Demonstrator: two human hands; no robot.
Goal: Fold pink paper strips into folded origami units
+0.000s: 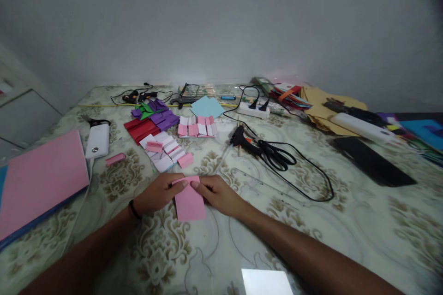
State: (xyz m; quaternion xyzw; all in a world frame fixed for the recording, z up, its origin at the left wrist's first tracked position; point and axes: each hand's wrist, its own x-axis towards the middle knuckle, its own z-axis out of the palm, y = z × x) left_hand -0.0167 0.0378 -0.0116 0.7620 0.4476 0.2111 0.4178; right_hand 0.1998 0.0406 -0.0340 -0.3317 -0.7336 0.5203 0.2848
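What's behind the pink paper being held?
Parts of the left hand and right hand show past the edges of the pink paper; any fingertips behind it are covered. Patterned tablecloth shows around it; the stretch behind is hidden.

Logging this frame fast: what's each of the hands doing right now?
Left hand: closed on the pink paper, thumb on top.
Right hand: closed on the same paper's upper edge, thumb on top.

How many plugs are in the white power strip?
2: one black plug near the middle of the white power strip, another black plug toward its right end. Others could be hidden behind them.
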